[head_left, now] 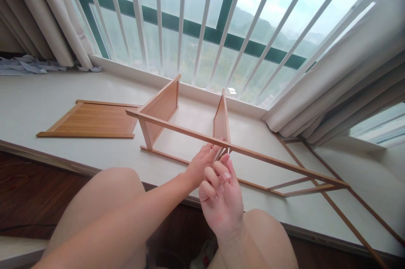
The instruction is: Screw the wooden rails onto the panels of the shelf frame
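A wooden shelf frame lies on its side on the white window ledge, its upper rail [190, 134] crossing in front of me. Two wooden shelf boards stand between its rails, one at the left end [164, 110] and one near the middle [222, 119]. My left hand [204, 163] is at the near end of the middle shelf board, fingers closed against it just under the rail. Close beside it, my right hand [223, 199] is palm up with curled fingers. Its thumb and forefinger pinch a thin, shiny metal piece [228, 150] at the joint; its exact kind is too small to tell.
A loose wooden panel [95, 120] lies flat at left. Another wooden frame [341, 214] leans at right, close to the shelf frame's end. White window bars [182, 20] and curtains [341, 58] border the ledge. Paper scraps [34, 66] sit at far left.
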A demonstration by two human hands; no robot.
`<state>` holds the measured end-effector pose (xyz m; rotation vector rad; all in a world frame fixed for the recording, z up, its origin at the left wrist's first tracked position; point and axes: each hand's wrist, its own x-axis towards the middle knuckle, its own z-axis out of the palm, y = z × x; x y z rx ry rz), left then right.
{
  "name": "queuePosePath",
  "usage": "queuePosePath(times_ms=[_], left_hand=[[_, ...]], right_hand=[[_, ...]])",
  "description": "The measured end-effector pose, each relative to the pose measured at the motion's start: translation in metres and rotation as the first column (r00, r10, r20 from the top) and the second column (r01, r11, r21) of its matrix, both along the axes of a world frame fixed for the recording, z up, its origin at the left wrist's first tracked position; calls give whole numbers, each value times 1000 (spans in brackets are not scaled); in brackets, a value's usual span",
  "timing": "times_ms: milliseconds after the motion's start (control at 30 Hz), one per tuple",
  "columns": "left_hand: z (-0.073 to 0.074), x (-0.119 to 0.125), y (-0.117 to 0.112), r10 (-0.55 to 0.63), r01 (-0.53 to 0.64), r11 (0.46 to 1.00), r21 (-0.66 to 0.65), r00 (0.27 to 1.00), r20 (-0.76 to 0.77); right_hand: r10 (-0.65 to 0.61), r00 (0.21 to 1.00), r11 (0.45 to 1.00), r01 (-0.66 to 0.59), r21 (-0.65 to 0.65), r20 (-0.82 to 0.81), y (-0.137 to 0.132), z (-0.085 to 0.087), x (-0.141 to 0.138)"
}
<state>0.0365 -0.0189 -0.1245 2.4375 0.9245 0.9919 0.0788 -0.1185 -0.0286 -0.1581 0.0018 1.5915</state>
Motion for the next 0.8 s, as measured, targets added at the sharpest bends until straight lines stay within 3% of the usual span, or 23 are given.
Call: queuePosePath(times_ms=[167,533,800], left_hand=[[1,1,0,-2,2,1000,-16,1000,-1],[7,-4,1,-12,13,997,-72,1000,4],[-3,-3,1,-5,6,1000,4,998,-60]], right_hand=[[12,998,1000,-12,14,-58,1,1,0],[5,1000,1000,-5,20,1,4,-6,6],[-43,978,999,46,-9,203,7,-11,7]])
